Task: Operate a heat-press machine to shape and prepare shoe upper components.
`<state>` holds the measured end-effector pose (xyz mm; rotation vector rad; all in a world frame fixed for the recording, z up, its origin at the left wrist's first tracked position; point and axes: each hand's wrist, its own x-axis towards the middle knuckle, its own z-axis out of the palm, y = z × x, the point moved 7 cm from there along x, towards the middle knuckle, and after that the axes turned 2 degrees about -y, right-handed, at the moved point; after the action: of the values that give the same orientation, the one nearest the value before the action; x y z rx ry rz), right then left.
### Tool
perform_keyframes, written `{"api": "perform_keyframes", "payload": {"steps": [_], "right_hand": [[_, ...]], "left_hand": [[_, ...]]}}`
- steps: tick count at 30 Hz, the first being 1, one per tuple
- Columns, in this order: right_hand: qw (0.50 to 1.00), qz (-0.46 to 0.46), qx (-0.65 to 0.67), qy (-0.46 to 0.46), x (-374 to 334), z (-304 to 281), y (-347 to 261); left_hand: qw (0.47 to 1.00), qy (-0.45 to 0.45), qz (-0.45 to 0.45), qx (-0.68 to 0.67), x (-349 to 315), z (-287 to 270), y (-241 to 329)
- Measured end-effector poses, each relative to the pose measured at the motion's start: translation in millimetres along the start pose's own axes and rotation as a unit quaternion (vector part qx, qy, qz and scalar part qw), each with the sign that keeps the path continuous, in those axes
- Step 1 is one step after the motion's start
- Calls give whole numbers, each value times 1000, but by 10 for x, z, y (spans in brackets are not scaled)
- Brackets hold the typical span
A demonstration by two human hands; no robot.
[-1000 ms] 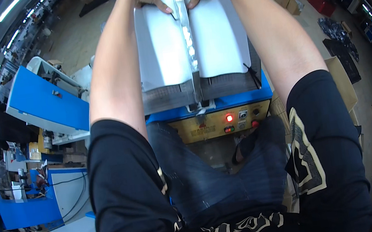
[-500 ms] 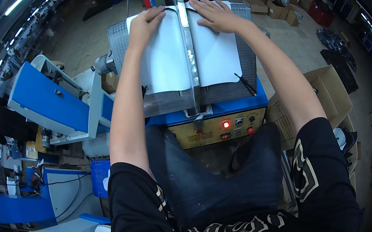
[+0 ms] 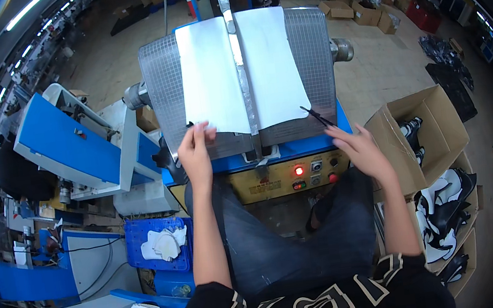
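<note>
Head view, left hand [image 3: 196, 157]: sits at the sheet's lower left corner; its fingers [image 3: 199, 133] bunch closely beside the small black left cord [image 3: 190, 124], and whether they grip it cannot be told.
Right hand [image 3: 363, 150]: its fingers [image 3: 337, 132] are loosely spread and point at the black right cord [image 3: 318, 116]; contact there is unclear.
White sheet [image 3: 211, 77]: lies on the grey gridded bed [image 3: 310, 46], showing on both sides of the upright-running metal bar [image 3: 238, 61]; one piece or two cannot be told.
Bed edges: bare grid borders the sheet left and right, and the sheet's lower edge stops short of the bed's front, above the yellow control panel [image 3: 269, 182].
Room: the hands are well apart; floor [image 3: 370, 50] shows beyond the bed's right end, while an open cardboard box [image 3: 393, 156] stands near the right hand.
</note>
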<state>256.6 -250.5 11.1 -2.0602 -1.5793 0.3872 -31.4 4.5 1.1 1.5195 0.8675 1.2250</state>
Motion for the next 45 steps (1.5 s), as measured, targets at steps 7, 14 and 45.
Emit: {"api": "perform_keyframes", "payload": {"steps": [7,14,45], "right_hand": [[935,276,2,224,-1498,-520,874],[882,205,-201,374,-1713,-887,823],[752,163,-260,583,-2155,-825,1507]], "left_hand": [[957,7,-206,-206,-1232,412,-355],[799,-207,-354,-439,-1987,1669,-353],[807,-290,-388,-337,-2138,1516,-552]]}}
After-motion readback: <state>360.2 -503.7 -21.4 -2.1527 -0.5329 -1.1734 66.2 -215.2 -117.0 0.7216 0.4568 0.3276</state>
